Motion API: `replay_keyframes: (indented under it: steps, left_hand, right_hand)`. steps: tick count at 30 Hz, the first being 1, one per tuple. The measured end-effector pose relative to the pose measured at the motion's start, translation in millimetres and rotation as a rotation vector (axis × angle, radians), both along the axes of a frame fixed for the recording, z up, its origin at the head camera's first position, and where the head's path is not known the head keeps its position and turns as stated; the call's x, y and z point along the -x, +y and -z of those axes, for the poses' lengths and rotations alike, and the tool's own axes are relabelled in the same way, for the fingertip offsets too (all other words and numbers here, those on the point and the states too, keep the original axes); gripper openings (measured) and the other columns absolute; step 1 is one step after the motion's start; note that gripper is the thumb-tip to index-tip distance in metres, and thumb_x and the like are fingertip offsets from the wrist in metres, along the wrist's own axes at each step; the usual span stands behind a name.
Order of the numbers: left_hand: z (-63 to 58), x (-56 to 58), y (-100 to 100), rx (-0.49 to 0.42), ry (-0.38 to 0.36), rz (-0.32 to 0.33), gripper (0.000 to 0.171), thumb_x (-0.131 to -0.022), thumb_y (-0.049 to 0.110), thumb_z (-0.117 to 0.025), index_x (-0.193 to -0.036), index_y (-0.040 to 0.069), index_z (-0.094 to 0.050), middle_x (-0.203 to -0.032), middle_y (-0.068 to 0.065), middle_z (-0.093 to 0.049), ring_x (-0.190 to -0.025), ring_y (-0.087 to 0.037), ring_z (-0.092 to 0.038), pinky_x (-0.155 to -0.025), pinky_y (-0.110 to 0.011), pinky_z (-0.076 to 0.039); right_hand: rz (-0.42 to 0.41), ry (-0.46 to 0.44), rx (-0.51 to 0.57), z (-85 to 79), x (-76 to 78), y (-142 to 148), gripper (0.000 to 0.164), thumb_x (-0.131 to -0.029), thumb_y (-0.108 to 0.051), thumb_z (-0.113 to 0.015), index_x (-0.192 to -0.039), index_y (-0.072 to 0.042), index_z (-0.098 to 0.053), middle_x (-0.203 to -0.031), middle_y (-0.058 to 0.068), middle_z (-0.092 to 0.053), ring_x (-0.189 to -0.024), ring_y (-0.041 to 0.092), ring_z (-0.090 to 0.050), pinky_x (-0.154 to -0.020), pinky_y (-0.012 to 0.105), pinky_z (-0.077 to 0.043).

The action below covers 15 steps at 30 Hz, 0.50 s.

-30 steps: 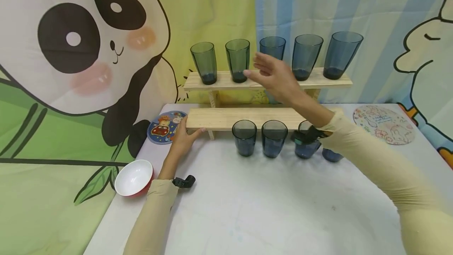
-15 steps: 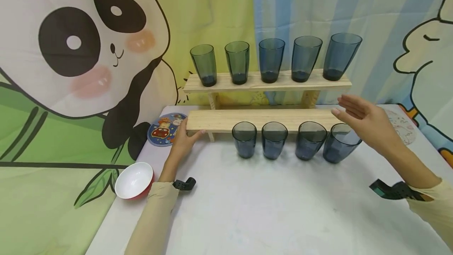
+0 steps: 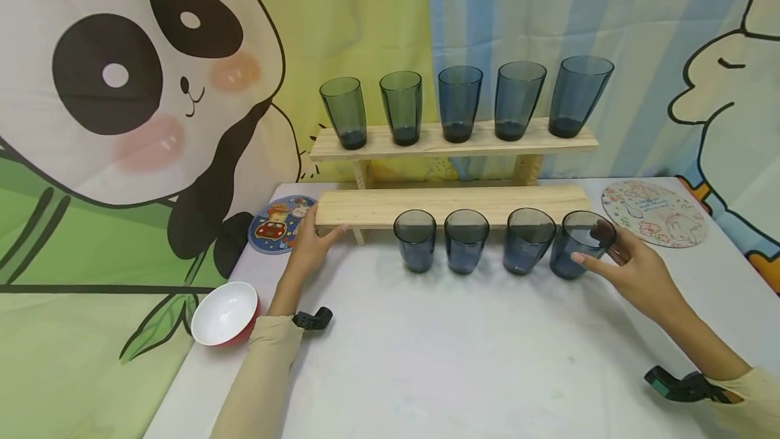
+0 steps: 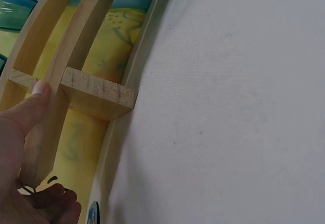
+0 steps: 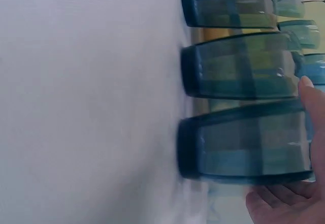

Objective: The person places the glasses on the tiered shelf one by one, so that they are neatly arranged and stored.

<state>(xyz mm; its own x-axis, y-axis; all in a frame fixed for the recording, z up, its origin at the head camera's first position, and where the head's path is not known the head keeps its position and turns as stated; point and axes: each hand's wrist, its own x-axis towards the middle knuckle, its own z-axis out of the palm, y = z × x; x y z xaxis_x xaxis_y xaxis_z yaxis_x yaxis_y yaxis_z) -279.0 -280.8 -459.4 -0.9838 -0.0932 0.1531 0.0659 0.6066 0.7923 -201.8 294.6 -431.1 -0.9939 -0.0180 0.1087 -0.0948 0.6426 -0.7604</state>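
Note:
My left hand (image 3: 311, 246) grips the left end of the lower board of a two-tier wooden shelf (image 3: 390, 207). In the left wrist view its thumb (image 4: 38, 94) lies along the board, fingers curled by the end. At the right end of the front row, my right hand (image 3: 634, 273) is around a blue-tinted drinking glass (image 3: 569, 259), thumb across the front and fingers at the far side. That glass (image 5: 244, 145) stands upright on the table in front of the lower board. Three similar glasses, the nearest of them a drinking glass (image 3: 525, 249), stand to its left.
Several taller tinted glasses (image 3: 460, 103) line the upper board (image 3: 435, 148). A white bowl with a red outside (image 3: 225, 314) sits at the table's left edge. Round mats lie on both sides, a blue mat (image 3: 268, 236) left and a pale patterned mat (image 3: 664, 215) right.
My right hand has come down from the upper row, out to the right, then in around the rightmost front glass. My left hand has stayed on the shelf's end.

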Motion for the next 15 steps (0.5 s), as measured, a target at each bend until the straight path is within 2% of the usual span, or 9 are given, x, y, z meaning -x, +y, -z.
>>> replay_keyframes:
  steps: [2,5,7,15]
  left_hand:
    - [-0.3,-0.2,0.0,-0.003,0.009,0.006,0.095,-0.097,0.043,-0.077,-0.166,0.005,-0.024,-0.166,-0.026,-0.033,-0.156,-0.043,-0.029,-0.128,-0.059,-0.024]
    - [-0.5,-0.3,0.2,0.001,0.015,0.01,0.094,-0.097,0.041,-0.078,-0.166,0.004,-0.024,-0.165,-0.027,-0.034,-0.155,-0.044,-0.03,-0.127,-0.059,-0.025]
    - [-0.3,0.2,0.4,-0.001,0.018,0.014,0.094,-0.097,0.039,-0.078,-0.165,0.003,-0.024,-0.164,-0.028,-0.035,-0.154,-0.044,-0.031,-0.127,-0.059,-0.026]
    - [-0.2,0.0,-0.1,-0.008,0.026,0.016,0.093,-0.097,0.038,-0.078,-0.165,0.003,-0.025,-0.164,-0.027,-0.036,-0.154,-0.043,-0.032,-0.127,-0.058,-0.025]
  right_hand:
    - [0.01,0.018,0.015,5.4,1.1,-4.4,0.1,-0.095,-0.042,-0.08,-0.166,0.0,-0.024,-0.159,0.037,-0.04,-0.146,0.059,-0.036,-0.113,0.018,-0.036]
    - [0.022,0.06,0.041,11.0,2.8,-8.6,0.094,-0.095,-0.038,-0.081,-0.164,0.0,-0.029,-0.156,0.036,-0.044,-0.145,0.058,-0.038,-0.107,0.002,-0.032]
    - [0.037,0.078,0.048,13.1,3.1,-9.9,0.09,-0.096,-0.038,-0.08,-0.162,0.0,-0.033,-0.154,0.036,-0.046,-0.144,0.058,-0.04,-0.102,-0.003,-0.03]
    - [0.053,0.112,0.051,13.1,3.6,-11.5,0.082,-0.096,-0.036,-0.08,-0.157,0.003,-0.041,-0.148,0.037,-0.052,-0.139,0.058,-0.046,-0.099,-0.004,-0.032]
